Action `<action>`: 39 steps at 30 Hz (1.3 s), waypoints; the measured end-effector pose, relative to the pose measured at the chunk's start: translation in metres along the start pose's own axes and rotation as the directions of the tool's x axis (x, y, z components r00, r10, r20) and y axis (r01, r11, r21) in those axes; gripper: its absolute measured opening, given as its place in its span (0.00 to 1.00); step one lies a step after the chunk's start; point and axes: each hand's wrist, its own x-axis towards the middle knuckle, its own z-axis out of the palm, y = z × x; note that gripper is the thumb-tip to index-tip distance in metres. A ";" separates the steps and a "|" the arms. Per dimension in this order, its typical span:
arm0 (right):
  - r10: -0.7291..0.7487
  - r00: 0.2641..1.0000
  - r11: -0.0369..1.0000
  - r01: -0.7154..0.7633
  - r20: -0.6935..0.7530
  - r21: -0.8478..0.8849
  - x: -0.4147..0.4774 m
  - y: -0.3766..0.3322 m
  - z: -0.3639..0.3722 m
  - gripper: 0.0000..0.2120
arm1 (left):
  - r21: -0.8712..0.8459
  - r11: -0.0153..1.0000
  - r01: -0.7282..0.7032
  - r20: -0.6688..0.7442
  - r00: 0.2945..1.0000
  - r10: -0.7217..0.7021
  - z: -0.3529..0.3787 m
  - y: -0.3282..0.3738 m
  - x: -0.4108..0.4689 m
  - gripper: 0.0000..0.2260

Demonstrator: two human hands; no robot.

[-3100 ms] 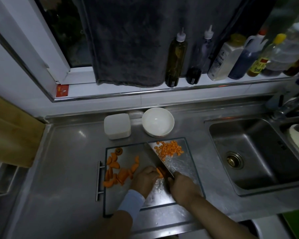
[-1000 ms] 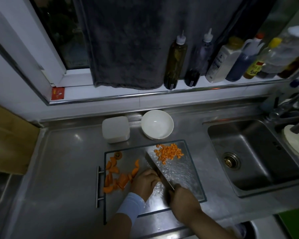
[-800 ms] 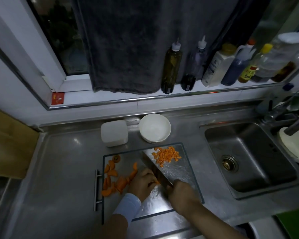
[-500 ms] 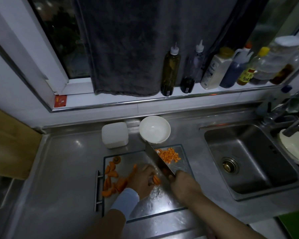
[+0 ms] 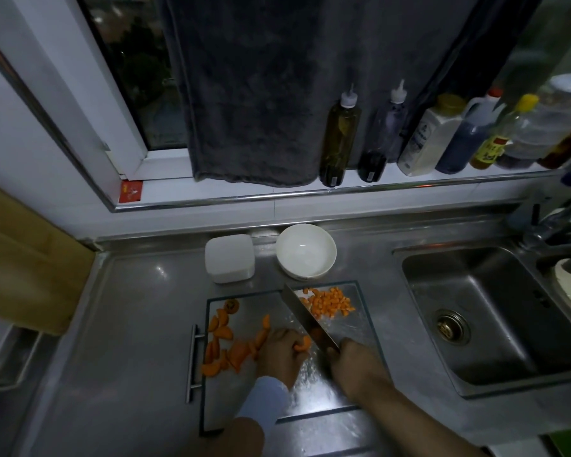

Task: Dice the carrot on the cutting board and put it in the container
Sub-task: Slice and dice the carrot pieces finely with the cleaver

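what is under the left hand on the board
An orange carrot piece sticks out from under the left hand, beside the knife blade. How much more carrot lies beneath the hand is hidden.

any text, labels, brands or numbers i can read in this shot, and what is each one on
No text is legible in this view.
white bottle on the sill: blue logo and print, too blurred to read.
yellow-capped bottle: red and yellow label, characters too small to read.
red sticker at the window corner: pale marks, unreadable.
oil bottle and dark squeeze bottle: small pale tags near the base, unreadable.
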 end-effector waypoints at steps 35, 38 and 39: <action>-0.025 0.999 0.958 0.018 -0.020 -0.287 -0.021 -0.020 0.008 0.13 | -0.046 0.931 -0.362 0.019 0.932 0.363 -0.001 -0.030 0.012 0.02; -0.037 0.999 0.960 0.040 0.015 -0.277 -0.009 -0.018 0.013 0.14 | -0.160 0.950 -0.269 0.052 0.958 0.281 0.003 -0.037 0.014 0.10; -0.037 0.999 0.964 0.043 0.029 -0.264 -0.004 -0.018 0.015 0.15 | -0.138 0.952 -0.273 0.036 0.959 0.281 0.004 -0.037 0.015 0.09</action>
